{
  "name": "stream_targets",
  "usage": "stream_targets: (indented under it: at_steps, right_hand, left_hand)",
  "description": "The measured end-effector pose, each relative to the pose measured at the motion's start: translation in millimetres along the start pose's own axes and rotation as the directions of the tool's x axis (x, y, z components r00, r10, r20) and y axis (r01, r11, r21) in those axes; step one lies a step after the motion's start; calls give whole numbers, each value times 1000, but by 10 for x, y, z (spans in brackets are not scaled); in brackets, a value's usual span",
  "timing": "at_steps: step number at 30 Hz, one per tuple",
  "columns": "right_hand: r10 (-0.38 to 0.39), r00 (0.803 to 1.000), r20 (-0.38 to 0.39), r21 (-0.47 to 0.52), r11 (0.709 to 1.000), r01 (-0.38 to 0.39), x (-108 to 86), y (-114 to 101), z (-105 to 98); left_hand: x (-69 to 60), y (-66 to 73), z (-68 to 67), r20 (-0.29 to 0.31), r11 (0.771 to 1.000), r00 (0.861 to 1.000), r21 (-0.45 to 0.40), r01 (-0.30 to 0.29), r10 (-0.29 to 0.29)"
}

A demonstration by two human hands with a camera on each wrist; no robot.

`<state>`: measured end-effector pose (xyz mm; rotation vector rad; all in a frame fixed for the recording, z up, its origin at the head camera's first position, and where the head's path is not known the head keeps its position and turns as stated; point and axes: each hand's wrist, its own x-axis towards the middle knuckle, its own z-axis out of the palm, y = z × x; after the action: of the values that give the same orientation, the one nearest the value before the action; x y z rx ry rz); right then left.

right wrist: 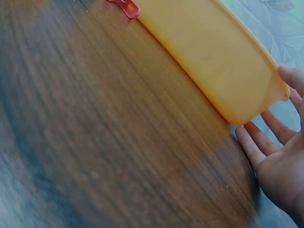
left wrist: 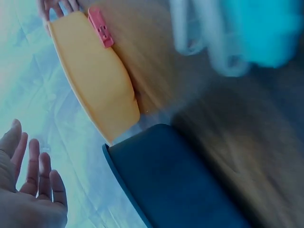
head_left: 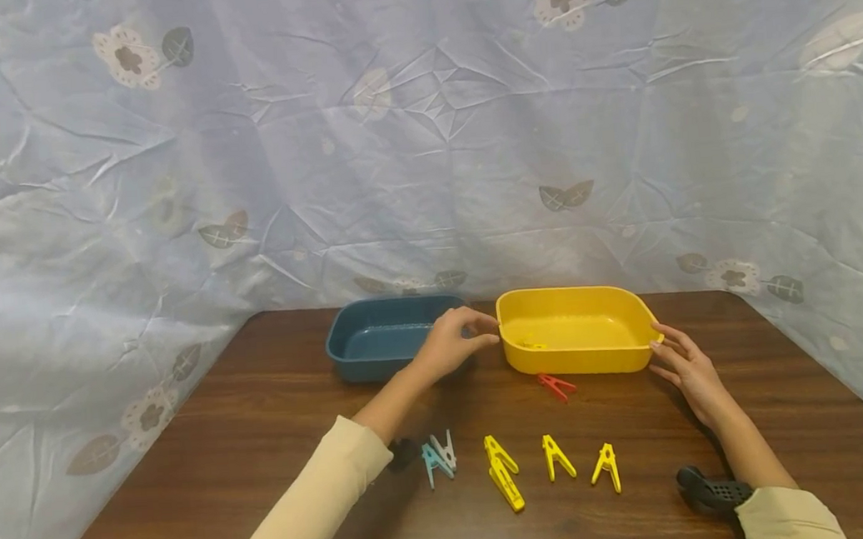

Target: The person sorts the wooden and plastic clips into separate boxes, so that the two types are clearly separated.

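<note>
The yellow tub (head_left: 581, 361) stood near the back edge of the table (head_left: 279, 447), right of that edge's middle, between the person's two hands. The right hand (head_left: 698, 380) was at the tub's right end, its fingers spread and nearly straight, touching the rim and the outer wall at the corner nearer the table's right edge. The left hand (head_left: 451, 339) was at the opposite end with fingers extended and nothing in its grasp; its fingertips came just beside the tub's left rim, though contact could not be made out. Seen from the head, this hand passed over the right end of the blue tub (head_left: 378, 369), which stood along the back edge toward the table's back left corner.

A small yellow clip (head_left: 533, 345) lay inside the yellow tub, toward its left end. Just in front of the tub's front wall lay a red clip (head_left: 552, 383). Farther from the back edge, a light blue clip (head_left: 428, 457) and a grey clip (head_left: 445, 452) lay together; to their right came two overlapping yellow clips (head_left: 507, 486), then two single yellow clips (head_left: 608, 451), set apart. A black device (head_left: 718, 493) sat at the right wrist, and a patterned curtain (head_left: 433, 177) hung behind the table.
</note>
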<state>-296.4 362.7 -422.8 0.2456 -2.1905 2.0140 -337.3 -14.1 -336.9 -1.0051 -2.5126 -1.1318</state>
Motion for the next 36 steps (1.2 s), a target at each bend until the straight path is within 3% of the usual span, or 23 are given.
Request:
stream_targets:
  at_steps: [4,15,20,27,30,36]
  right_hand:
    - [-1,1000,3,-3,1000,1,-3,-6,-4]
    - [1,1000,3,-25,1000,-1,-8,-49,-31]
    - [-6,1000,10,-10,1000,6,-8,-30,-24]
    - [-16,1000,14,-19,1000,16,-6,-9,-13]
    - [-16,1000,13,-26,1000,17,-7,-9,-8]
    - [-16,1000,8,-19,1000,16,-18,-8,2]
  left_hand:
    - [-249,-25,-95,20,999,999,-37,-25,26]
    - [-831,-97,-206,18,982,1000,-190,10,-7]
    - [-1024,-152,-261,29,975,998,-212,66,-61]
    - [-1205,-279,-308,138,982,987,-158,104,-82]
    - [-1266,-346,-320,212,983,973,-136,120,-90]
    - [-1354,-449,-333,335,971,937,-171,165,-100]
